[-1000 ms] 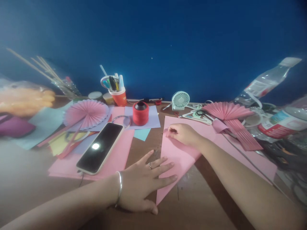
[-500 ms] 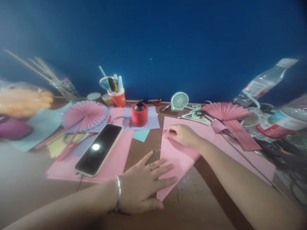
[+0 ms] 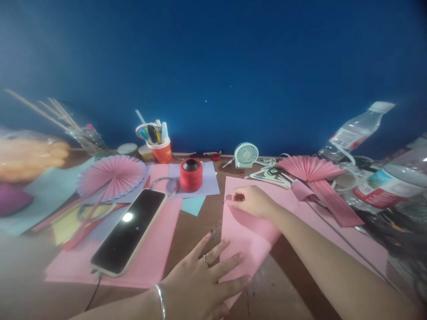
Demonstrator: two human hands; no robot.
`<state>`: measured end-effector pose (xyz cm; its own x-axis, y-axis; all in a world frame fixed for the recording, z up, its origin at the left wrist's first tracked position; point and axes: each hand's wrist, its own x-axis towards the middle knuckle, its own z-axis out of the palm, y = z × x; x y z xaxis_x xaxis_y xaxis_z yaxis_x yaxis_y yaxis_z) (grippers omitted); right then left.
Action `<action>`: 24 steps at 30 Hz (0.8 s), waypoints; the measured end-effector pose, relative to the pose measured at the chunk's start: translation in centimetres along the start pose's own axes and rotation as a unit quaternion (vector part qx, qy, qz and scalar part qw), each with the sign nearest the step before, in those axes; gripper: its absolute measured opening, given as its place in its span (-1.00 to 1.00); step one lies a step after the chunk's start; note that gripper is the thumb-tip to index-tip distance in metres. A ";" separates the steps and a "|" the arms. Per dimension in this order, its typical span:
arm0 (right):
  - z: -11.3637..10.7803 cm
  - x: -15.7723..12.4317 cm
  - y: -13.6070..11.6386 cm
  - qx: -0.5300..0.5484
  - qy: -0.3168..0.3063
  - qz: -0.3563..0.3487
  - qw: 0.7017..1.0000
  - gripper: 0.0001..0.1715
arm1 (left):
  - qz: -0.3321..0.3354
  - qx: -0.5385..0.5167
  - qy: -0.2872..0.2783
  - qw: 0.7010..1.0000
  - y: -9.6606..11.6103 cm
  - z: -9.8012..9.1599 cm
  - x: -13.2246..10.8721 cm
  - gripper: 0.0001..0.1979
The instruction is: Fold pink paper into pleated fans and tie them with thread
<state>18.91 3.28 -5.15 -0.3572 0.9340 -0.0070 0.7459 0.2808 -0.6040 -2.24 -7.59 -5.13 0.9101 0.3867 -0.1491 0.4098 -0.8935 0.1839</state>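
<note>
A pink sheet of paper (image 3: 248, 260) lies on the table in front of me, its right side folded over along a slanting edge. My left hand (image 3: 207, 280), with a ring and a bracelet, lies with spread fingers across its lower left edge. Near the upper left edge, my right hand (image 3: 251, 200) is closed, thumb and fingertips bent together at the paper. The fingers partly hide what they grip there. To the left, a phone (image 3: 129, 231) rests on more pink sheets (image 3: 163, 249).
A red thread spool (image 3: 191, 175), pleated pink fan (image 3: 113, 178) and pen cup (image 3: 162, 152) stand or lie at the left. Behind the paper is a small white electric fan (image 3: 246, 154). Another pleated pink fan (image 3: 308, 169) and plastic bottles (image 3: 387, 184) crowd the right.
The view has tilted up slightly, so the things appear lower. My left hand stays spread on the paper, and my right hand keeps its closed pose at the paper's upper left.
</note>
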 end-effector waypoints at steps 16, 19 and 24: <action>-0.1 0.5 0.1 -0.010 0.001 0.028 1.000 -0.78 | 0.008 0.046 0.023 0.999 0.4 -0.5 -0.2 -0.37; -0.1 0.6 0.1 -0.004 -0.006 0.033 0.999 -0.79 | 0.001 0.039 0.020 0.999 0.4 -0.7 -0.2 -0.36; -0.1 0.7 0.1 0.012 -0.017 0.050 0.999 -0.80 | 0.003 0.025 0.017 1.000 0.2 -1.1 -0.2 -0.38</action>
<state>18.80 3.96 -5.08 -0.3019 0.9486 -0.0950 0.7655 0.1818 -0.6172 -2.28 -7.58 -3.98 0.9146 0.3874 -0.1156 0.4009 -0.9060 0.1359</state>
